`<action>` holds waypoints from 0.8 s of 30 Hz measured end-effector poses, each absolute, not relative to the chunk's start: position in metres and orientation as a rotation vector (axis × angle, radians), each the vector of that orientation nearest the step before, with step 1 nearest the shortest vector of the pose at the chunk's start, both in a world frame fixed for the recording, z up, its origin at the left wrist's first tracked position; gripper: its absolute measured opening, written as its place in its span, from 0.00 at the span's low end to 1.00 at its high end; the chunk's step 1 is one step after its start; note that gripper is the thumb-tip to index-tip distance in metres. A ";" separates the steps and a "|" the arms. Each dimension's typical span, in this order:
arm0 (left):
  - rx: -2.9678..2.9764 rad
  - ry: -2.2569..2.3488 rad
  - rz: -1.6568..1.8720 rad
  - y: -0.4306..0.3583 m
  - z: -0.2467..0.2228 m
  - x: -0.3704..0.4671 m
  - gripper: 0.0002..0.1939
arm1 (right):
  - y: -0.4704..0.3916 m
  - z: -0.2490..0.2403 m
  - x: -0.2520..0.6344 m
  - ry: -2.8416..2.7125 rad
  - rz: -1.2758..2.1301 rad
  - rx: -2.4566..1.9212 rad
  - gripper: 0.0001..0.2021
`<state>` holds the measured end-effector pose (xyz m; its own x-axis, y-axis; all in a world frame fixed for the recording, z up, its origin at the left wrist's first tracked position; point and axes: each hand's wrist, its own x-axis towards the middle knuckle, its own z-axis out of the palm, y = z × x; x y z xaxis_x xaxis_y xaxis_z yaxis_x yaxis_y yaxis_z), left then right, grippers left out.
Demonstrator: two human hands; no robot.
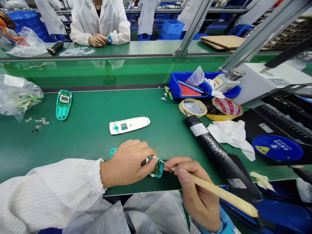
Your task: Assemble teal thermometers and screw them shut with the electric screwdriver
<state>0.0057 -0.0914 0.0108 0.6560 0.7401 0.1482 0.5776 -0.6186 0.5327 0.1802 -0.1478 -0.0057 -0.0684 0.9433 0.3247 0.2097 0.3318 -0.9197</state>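
Observation:
Near the front edge of the bench my left hand (129, 164) is closed over a teal plastic housing (160, 169) with a green circuit board in it, and covers most of it. My right hand (197, 191) grips a slim tool with a pale wooden handle (226, 196). Its thin tip meets the right end of the housing; the exact contact is too small to make out. Beyond my hands lies a white elongated device casing (130, 126) with a small screen and teal buttons. Another teal housing (63, 105) with a board rests farther left.
A black electric screwdriver (207, 139) lies right of my hands, near a round dish of screws (192, 108) and tape rolls (226, 107). Behind are a blue bin (175, 86) and a metal post (195, 26). A bag of boards (17, 97) sits left. A person (99, 22) sits opposite.

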 end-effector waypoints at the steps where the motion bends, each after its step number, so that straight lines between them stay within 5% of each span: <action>1: 2.429 1.029 0.501 -0.091 0.011 0.006 0.13 | -0.148 -0.005 0.180 -1.535 0.859 -1.096 0.07; 24: 2.403 1.044 0.636 -0.093 0.006 0.006 0.12 | -0.143 -0.004 0.173 -1.561 0.752 -1.093 0.06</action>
<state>0.0060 -0.0926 0.0064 0.6090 0.7580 0.2335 0.5547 -0.6175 0.5576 0.1728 -0.1429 -0.0035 -0.0446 0.9193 0.3911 0.2677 0.3882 -0.8819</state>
